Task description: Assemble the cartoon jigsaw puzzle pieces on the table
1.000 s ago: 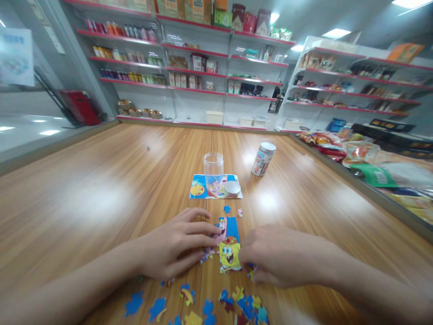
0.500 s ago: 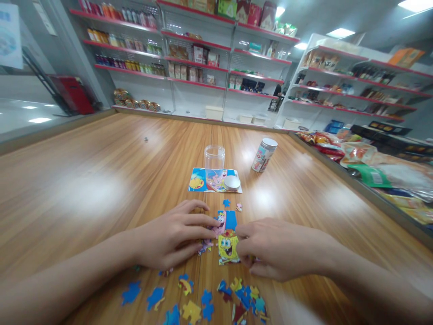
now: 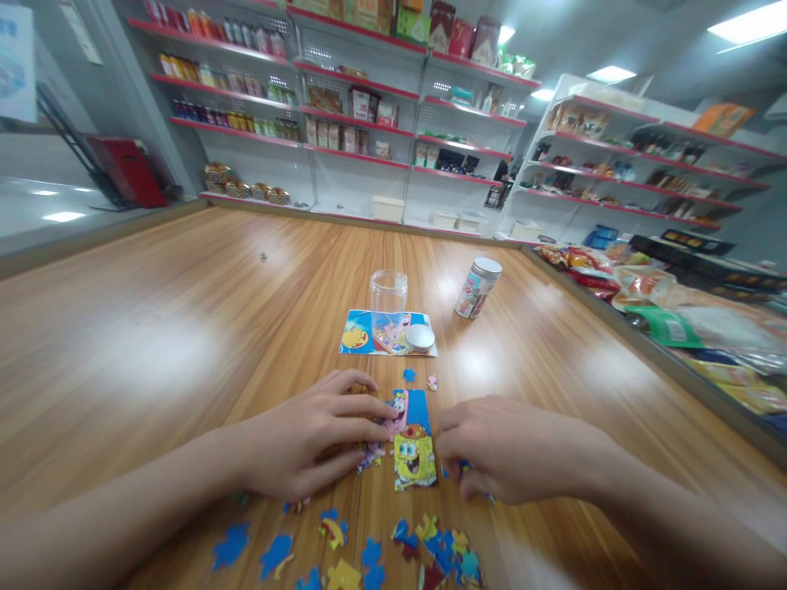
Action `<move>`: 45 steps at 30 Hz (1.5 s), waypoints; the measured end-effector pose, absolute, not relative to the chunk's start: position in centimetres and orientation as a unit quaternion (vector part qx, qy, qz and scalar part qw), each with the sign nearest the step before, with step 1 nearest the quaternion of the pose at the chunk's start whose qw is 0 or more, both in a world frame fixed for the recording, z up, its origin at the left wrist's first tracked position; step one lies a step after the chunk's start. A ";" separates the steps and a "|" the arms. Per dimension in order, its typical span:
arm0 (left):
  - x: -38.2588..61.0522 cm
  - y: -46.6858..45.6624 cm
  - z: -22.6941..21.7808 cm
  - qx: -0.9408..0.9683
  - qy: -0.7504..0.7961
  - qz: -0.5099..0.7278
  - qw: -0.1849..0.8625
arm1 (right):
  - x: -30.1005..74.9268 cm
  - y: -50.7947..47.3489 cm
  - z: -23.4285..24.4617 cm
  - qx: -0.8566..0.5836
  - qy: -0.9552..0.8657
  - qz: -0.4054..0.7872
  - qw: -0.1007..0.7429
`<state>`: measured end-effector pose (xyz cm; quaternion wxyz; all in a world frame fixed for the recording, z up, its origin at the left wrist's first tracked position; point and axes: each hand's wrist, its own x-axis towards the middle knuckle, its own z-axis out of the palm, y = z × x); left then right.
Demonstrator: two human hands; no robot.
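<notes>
A partly joined cartoon jigsaw block (image 3: 413, 442) lies on the wooden table (image 3: 184, 328) between my hands. My left hand (image 3: 313, 442) rests flat beside its left edge, fingers stretched out, fingertips touching the pink part and some loose pieces. My right hand (image 3: 504, 451) is curled at the block's right edge, fingers pinched on a small blue puzzle piece (image 3: 467, 469). Several loose pieces (image 3: 369, 553) are scattered in front of me. Two small pieces (image 3: 418, 378) lie just beyond the block.
A picture card (image 3: 362, 332) lies farther out, with a clear open jar (image 3: 388, 303) and a round lid (image 3: 420, 337) on it. A closed jar (image 3: 478, 288) stands to the right. Snack packets (image 3: 676, 303) line the right side; store shelves (image 3: 369, 115) stand behind.
My right hand has drawn back a little to the right and down at the block's edge, fingers curling tighter. My left hand has stayed beside the block.
</notes>
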<state>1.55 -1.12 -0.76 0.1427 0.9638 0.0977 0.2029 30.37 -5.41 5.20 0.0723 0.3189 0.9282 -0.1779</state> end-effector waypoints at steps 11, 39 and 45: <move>1.4 -1.0 -0.8 0.967 0.095 0.185 0.146 | 30.6 -5.2 5.5 0.359 0.915 -0.132 0.126; 1.7 -1.2 -0.4 0.958 0.108 0.201 0.177 | 26.8 -6.2 0.1 0.375 0.887 -0.189 -0.191; 1.8 -1.3 -0.3 0.957 0.109 0.202 0.178 | 26.4 -6.3 -0.6 0.370 0.880 -0.211 -0.210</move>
